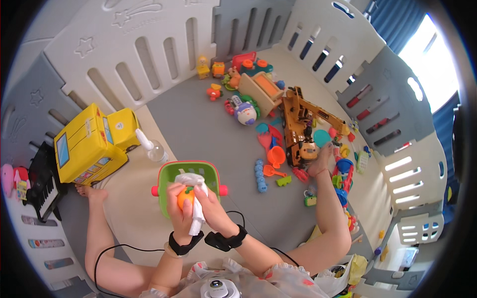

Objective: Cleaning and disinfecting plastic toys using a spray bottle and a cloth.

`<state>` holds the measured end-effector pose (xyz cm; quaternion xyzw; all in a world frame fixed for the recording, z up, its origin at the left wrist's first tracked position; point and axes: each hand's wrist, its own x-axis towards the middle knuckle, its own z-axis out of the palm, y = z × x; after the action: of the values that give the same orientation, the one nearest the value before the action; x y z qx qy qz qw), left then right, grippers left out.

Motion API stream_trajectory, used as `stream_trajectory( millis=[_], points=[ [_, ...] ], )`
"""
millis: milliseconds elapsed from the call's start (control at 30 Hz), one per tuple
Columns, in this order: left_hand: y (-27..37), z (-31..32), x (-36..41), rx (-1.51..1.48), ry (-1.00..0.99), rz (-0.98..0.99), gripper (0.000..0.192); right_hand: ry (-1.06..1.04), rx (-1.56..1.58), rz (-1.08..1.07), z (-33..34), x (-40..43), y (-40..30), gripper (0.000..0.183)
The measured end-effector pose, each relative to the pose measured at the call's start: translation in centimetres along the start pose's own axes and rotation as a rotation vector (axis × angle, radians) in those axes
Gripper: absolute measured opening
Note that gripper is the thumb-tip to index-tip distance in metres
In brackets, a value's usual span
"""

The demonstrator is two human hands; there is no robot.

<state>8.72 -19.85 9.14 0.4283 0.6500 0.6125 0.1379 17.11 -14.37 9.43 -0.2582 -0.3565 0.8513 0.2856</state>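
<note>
My left hand (178,212) grips a small orange toy fruit (186,197) with a green leaf on top. In my right hand (213,209) is a white cloth or tissue (196,219), pressed against the fruit's right side and draped above it. Both hands are close together over a green toy basket (169,169) with a red rim and red side knobs. The basket's lower part and most of its inside are hidden behind my hands. A clear spray bottle (158,152) with a white nozzle stands just behind the basket, to the left.
A yellow toy bus (84,141) and a black toy piano (44,186) lie left. To the right are a toy crane truck (298,138), an orange scoop (276,156), a blue caterpillar toy (260,175) and several small toys. Playpen panels (149,26) surround the mat. Black cables (123,246) run from my wrists.
</note>
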Motion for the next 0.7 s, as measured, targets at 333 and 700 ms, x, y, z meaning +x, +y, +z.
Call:
stream_trajectory(
  millis=[333, 700],
  points=[
    [-0.4, 0.7, -0.4, -0.401, -0.238, -0.443, 0.045, 0.344, -0.725, -0.672, -1.6, 0.2, -0.3, 0.033],
    [1.5, 0.0, 0.7, -0.533, -0.401, -0.368, 0.048, 0.250, -0.469, -0.494, -1.1, 0.2, -1.1, 0.033]
  ],
)
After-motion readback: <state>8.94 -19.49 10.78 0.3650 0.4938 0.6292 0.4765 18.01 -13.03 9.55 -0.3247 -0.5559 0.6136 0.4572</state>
